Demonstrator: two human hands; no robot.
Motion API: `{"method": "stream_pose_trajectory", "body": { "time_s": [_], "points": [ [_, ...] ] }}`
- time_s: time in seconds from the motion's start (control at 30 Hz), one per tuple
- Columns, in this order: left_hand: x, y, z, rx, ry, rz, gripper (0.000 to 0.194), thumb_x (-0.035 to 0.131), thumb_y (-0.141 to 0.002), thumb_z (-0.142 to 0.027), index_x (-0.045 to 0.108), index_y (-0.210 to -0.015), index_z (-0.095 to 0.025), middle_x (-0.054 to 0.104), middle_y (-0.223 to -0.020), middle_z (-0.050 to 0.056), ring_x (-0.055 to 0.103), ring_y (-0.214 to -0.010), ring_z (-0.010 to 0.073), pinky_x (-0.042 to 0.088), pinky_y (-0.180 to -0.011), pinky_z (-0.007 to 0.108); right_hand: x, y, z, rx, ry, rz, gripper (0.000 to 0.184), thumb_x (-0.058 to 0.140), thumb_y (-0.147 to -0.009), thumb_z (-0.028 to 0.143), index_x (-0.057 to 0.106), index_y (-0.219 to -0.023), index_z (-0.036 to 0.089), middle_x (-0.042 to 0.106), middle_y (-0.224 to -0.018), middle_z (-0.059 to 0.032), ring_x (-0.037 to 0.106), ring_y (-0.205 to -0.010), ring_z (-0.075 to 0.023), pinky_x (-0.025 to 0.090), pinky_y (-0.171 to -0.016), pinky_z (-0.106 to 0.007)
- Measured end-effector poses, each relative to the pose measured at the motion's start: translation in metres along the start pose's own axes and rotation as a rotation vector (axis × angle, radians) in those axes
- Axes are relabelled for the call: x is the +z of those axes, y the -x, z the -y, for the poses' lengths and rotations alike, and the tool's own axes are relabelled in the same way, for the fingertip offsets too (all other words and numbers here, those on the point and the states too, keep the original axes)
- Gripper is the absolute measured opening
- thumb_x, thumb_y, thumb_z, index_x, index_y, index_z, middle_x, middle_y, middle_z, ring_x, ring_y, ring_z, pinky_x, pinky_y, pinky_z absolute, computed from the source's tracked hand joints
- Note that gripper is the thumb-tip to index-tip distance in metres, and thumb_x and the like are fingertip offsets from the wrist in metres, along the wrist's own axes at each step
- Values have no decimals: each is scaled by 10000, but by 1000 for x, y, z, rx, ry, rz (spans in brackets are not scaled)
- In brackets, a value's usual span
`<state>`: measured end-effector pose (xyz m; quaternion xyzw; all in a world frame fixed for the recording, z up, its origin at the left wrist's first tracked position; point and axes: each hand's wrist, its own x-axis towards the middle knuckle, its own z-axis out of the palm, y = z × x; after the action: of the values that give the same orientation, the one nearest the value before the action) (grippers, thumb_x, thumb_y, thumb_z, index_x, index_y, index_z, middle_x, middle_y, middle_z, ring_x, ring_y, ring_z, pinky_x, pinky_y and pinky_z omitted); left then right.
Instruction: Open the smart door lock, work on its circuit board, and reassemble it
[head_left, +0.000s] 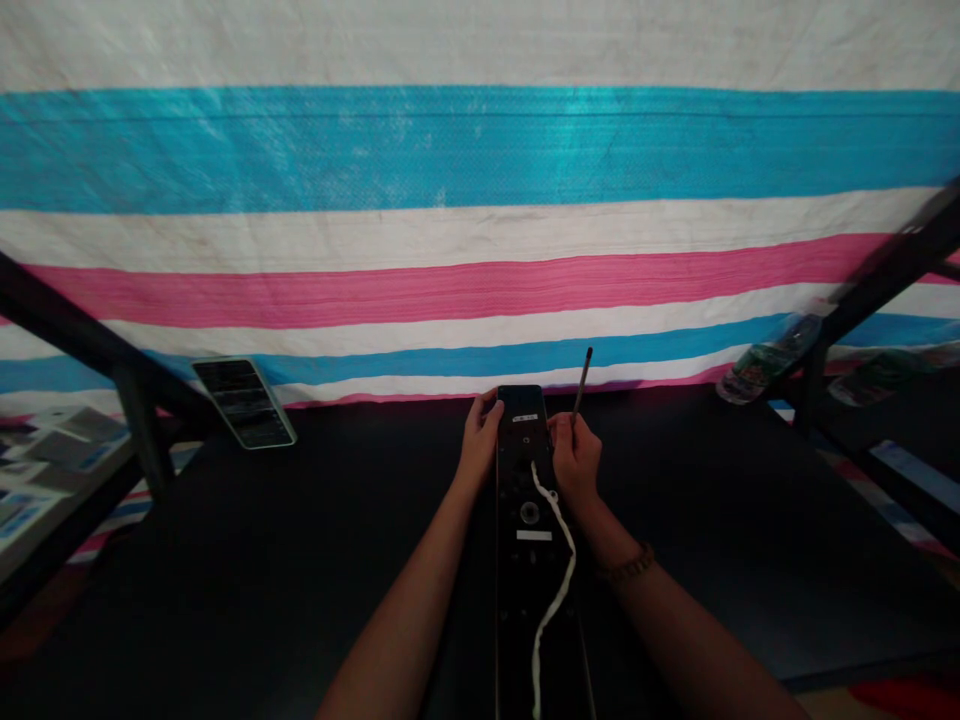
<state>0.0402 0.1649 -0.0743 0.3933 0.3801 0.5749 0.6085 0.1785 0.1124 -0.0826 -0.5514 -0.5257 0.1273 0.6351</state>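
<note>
One clear bottle [757,365] with a green label is seen leaning well to the right of the grip; whether any liquid is held in it cannot be told. Farther out on that side, a second green-labelled shape [874,378], possibly another bottle, is too dim for its contents to be made out.

Two hands are counted at work. By the left hand [480,440], the far left edge of one long dark panel [517,590] is grasped, with the thumb laid near its upper corner. By the right hand [576,455], one thin stick [583,380] is clasped, dark tip upward, with the knuckles close beside the panel's right edge. The panel is thus placed between the two hands and is stretched back toward the body. On its face, two white strips and one round ring [530,513] are counted, and one white cord [574,550] is draped along it in bends. One bracelet [630,567] is worn on the right wrist.

One phone [245,403], its screen facing the person, is propped well to the left of the grip against the striped sheet [450,295]. Beneath everything gripped, one black tabletop [300,560] is spread.
</note>
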Motion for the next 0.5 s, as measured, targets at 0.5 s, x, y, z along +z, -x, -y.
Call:
{"method": "stream_pose_trajectory", "body": {
  "time_s": [0.5],
  "points": [
    [-2, -3, 3, 19, -15, 7, 556, 788, -760, -501, 685, -1201, -179, 741, -1043, 76, 688, -819, 177, 530, -681, 257, 1, 0, -4, 24, -3, -10, 378, 432, -1016, 450, 618, -811, 194, 514, -621, 26, 469, -540, -134, 374, -543, -261]
  ]
}}
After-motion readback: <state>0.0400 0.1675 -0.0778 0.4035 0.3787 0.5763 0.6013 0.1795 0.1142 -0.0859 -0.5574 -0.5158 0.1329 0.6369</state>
